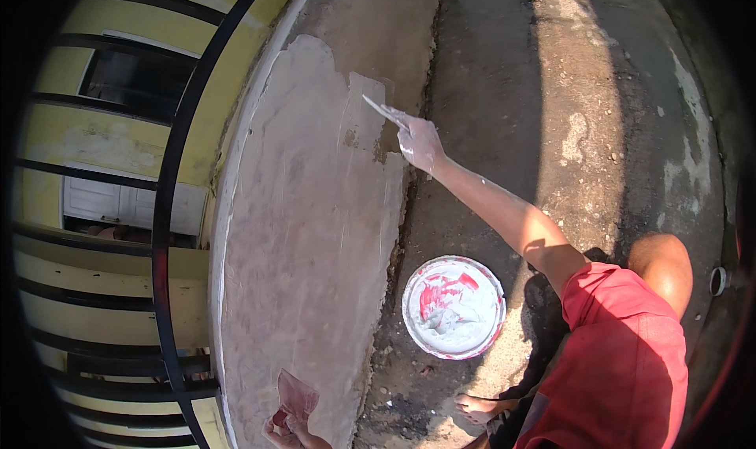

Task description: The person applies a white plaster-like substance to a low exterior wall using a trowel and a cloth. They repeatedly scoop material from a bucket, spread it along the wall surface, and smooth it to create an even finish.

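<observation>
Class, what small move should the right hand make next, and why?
Perhaps draw the flat white blade, held in the right hand, over the dark brown patch just below it in the picture: that patch looks uncoated, while pale greyish coating borders it.

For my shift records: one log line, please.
Right hand: white flat blade, near grey-brown plastered wall | Left hand: reddish translucent scraper | Ground: round white-rimmed bucket, white paste

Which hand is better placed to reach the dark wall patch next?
Likely the right hand, holding a pale blade: it's beside that dark patch; the left hand, with a reddish scraper, is farther.
</observation>
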Available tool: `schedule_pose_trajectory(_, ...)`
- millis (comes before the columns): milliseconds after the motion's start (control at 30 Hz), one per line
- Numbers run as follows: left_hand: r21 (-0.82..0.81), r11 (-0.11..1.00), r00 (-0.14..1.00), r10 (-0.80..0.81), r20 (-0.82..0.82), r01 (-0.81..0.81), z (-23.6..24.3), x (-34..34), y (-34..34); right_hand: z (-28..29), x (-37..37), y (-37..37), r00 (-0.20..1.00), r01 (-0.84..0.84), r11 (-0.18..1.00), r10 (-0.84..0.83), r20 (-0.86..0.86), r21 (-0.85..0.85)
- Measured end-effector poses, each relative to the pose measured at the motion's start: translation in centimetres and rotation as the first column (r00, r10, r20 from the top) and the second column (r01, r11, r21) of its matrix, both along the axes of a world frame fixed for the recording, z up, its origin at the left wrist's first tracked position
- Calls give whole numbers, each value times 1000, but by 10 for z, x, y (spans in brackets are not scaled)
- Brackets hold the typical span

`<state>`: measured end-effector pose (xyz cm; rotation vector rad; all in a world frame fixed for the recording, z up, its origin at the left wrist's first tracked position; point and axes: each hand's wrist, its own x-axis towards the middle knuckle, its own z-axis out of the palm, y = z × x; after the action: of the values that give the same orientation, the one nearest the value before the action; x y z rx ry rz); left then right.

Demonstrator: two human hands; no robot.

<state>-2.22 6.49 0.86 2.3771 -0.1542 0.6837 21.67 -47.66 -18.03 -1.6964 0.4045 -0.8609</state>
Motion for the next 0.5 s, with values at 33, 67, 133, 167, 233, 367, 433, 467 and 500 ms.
schedule_pose_trajectory(33, -52, 998, 1000, -20, 8, 20, -2, -4, 5, 10, 18, -36, 997, 79, 997, -78, 18, -28)
schedule_pose_trajectory(67, -104, 994, 999, -38, 19, 39, -2, -6, 8, 20, 35, -73, 987, 159, 986, -157, 37, -55)
schedule_pose_trajectory(133, -43, 999, 1000, -7, 14, 8, 1, -12, 11, 23, 59, -96, 973, 225, 949, -207, 103, -222)
schedule_pose_trajectory(167, -12, 1000, 1000, 6, 11, -6, 4, -14, 12, 23, 63, -96, 983, 182, 945, -177, 46, -272)
schedule_pose_trajectory(233, -16, 997, 997, 75, 17, -74, 10, -25, 12, 24, 50, -10, 996, 25, 988, -38, -86, -154)
schedule_pose_trajectory(367, -202, 979, 1000, -20, -5, 18, -3, -5, 7, -16, -28, 118, 980, -179, 961, 192, 42, -212)
schedule_pose_trajectory(433, -175, 982, 996, -72, -44, 64, -7, 12, 1, -51, -45, 147, 941, -333, 892, 333, -52, -306)
schedule_pose_trajectory(467, -158, 985, 995, -81, -61, 70, -6, 15, 0, -51, -48, 143, 947, -314, 927, 321, -3, -205)
schedule_pose_trajectory(500, -164, 984, 995, -84, -58, 74, -3, 15, -2, -46, -52, 133, 953, -294, 950, 300, 47, -100)
